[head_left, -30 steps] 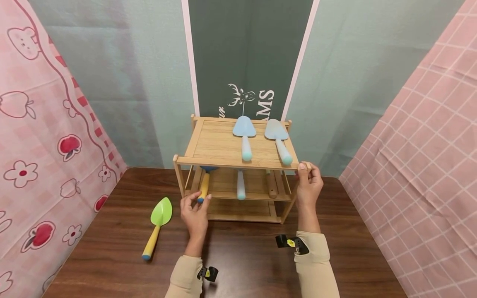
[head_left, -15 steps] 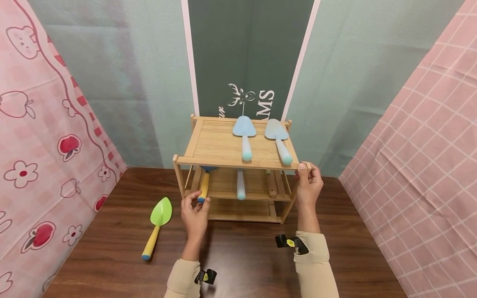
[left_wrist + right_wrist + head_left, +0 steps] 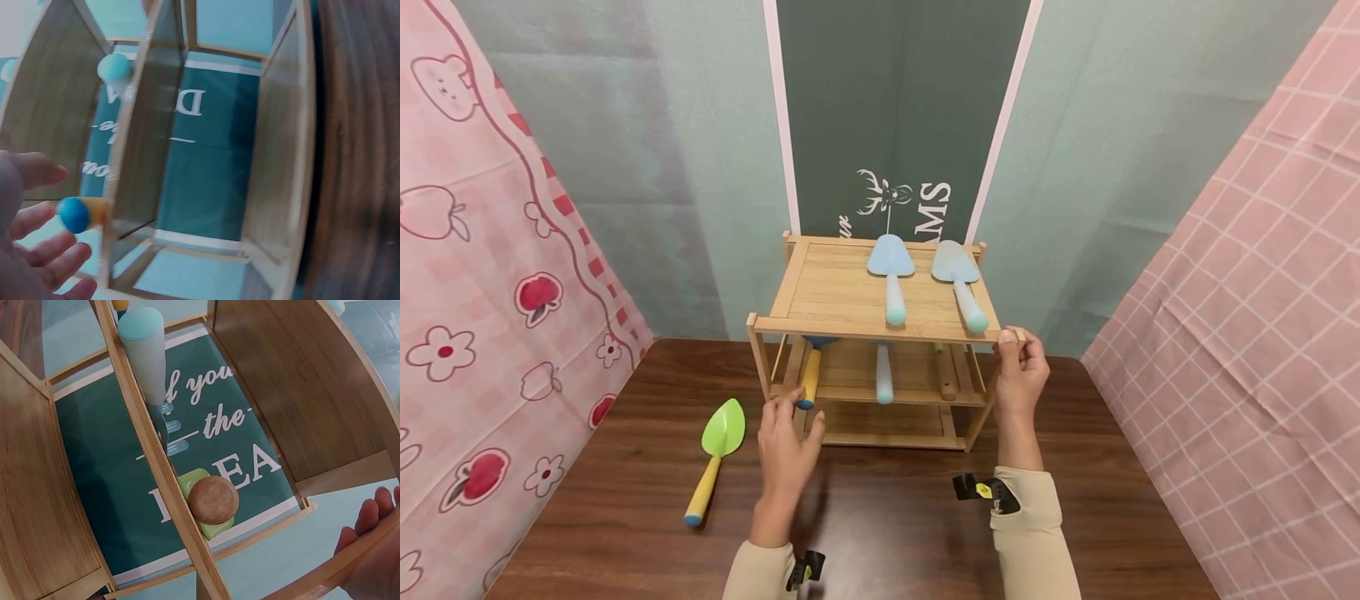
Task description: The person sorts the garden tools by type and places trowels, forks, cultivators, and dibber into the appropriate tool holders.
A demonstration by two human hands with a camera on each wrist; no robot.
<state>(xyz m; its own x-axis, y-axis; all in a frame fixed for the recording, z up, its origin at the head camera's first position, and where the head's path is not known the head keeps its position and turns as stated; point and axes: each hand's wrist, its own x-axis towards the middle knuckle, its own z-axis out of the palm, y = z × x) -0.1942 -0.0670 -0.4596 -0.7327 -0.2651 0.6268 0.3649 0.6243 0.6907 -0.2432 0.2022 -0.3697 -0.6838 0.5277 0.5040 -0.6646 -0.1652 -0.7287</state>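
My left hand [image 3: 786, 450] is loosely spread in front of the rack's left side, thumb and fingers apart. A yellow-handled tool [image 3: 811, 377] lies on the middle shelf beside its fingertips; whether the index finger touches the handle I cannot tell. In the left wrist view the handle's blue end [image 3: 75, 215] juts past the shelf edge. My right hand [image 3: 1022, 379] grips the front right corner of the bamboo rack [image 3: 820, 292], thumb on top. The middle shelf also holds a white-handled tool [image 3: 884, 375], with blue prongs in the right wrist view, and a wooden-handled tool [image 3: 946, 375] with a green head.
Two pale blue trowels, a left one [image 3: 891, 258] and a right one [image 3: 957, 265], lie on the top shelf. A green trowel [image 3: 718, 450] with a yellow handle rests on the brown table [image 3: 895, 533] left of the rack. Fabric curtains stand behind and at both sides.
The fingers and thumb of my left hand have spread and let go of the yellow handle; the hand has drawn slightly back. My right hand stays on the rack corner.
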